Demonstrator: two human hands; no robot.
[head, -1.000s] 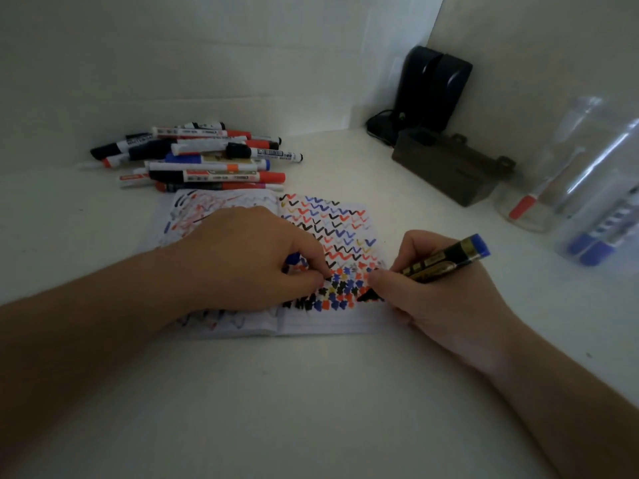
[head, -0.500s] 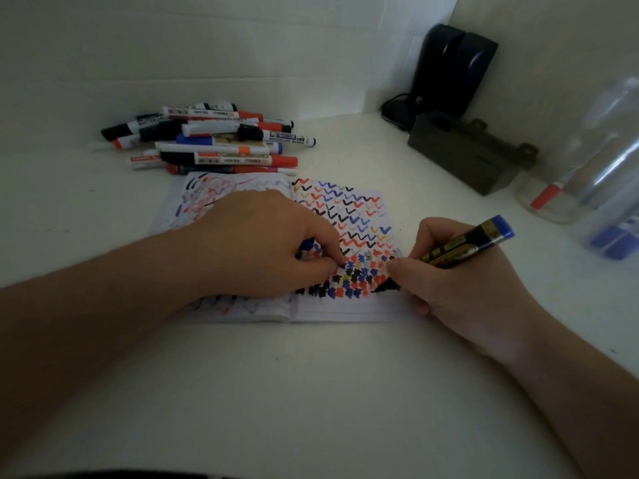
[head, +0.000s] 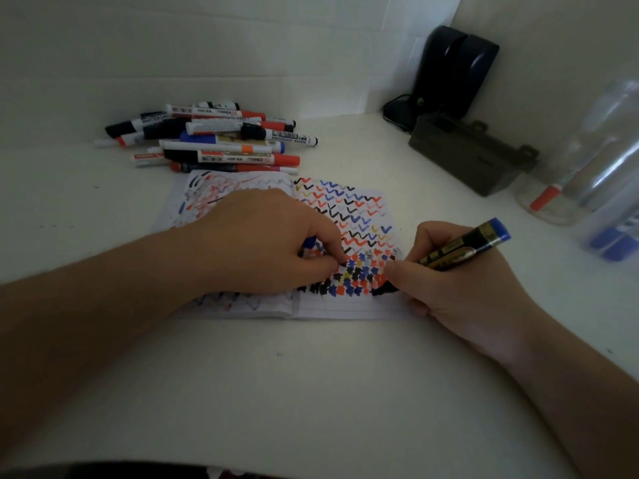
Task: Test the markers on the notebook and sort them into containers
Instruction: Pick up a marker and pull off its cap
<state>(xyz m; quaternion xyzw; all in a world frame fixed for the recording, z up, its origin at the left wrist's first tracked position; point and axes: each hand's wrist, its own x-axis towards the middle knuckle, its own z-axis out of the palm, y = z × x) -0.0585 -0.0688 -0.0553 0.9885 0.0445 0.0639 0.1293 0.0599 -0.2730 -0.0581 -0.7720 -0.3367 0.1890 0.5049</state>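
Observation:
An open notebook [head: 349,307] lies on the white table, its pages covered in red, blue and black test marks. My right hand [head: 460,295] grips a black-and-gold marker with a blue end [head: 463,248], its tip down on the right page's lower right. My left hand [head: 266,243] rests on the notebook with curled fingers around a small blue cap [head: 310,242], mostly hidden. A heap of several markers [head: 214,140] lies behind the notebook. At the right stand two clear containers: one [head: 567,188] holding a red-tipped marker, the other [head: 619,236] holding blue ones.
A dark rectangular box [head: 470,157] sits at the back right, with a black device [head: 453,70] and its cable against the wall behind it. White walls close the corner. Bare table stretches in front of the notebook.
The view has shifted slightly between frames. My right hand keeps the marker tip on the lower right of the page, where a fresh black mark has grown. My left hand stays put.

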